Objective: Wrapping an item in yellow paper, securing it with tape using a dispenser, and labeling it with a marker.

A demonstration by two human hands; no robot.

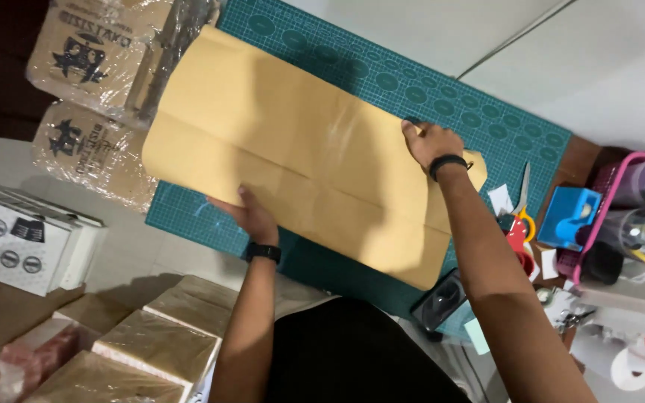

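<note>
Big creased sheet of brown paper [293, 149] is lying across the gridded teal cutting mat [479, 119]. Left hand [251, 213] is gripping its near edge, right hand [431, 143] is pressing flat, fingers spread, on its far end.

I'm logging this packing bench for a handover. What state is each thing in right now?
Brown paper sheet: unfolded, creased, lying flat on the mat.
Cutting mat: flat, partly covered by the paper.
Left hand: gripping the paper's near edge.
Right hand: pressed flat on the paper's right end.
Scissors: closed, lying beside the mat.
Tape dispenser: blue, sitting unused.
Wrapped boxes: sealed in clear film.
</note>
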